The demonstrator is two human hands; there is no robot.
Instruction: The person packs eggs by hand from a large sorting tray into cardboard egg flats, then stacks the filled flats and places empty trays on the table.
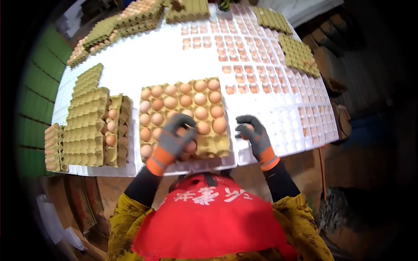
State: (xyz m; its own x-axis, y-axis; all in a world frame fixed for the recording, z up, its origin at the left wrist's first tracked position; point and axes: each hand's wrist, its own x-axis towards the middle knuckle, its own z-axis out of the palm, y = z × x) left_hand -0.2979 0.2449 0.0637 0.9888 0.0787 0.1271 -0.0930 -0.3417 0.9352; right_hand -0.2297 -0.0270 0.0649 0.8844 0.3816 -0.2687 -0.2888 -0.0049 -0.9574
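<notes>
Eggs (249,79) lay in many far foam-tray cells, fewer in nearer ones (281,126), while the pulp tray (213,145) was mostly full beneath the curled left hand (173,138), grip unclear, and the right hand (260,140) pinched an egg (249,127).

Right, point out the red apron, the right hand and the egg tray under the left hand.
Red apron (213,226): head view, its front.
Right hand (258,137): head view, glove's back.
Egg tray (212,147): head view, empty cups.

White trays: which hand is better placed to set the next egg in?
Probably the right hand: it is beside the white trays, with an egg visible at its fingers. The left hand is over the pulp tray.
</notes>
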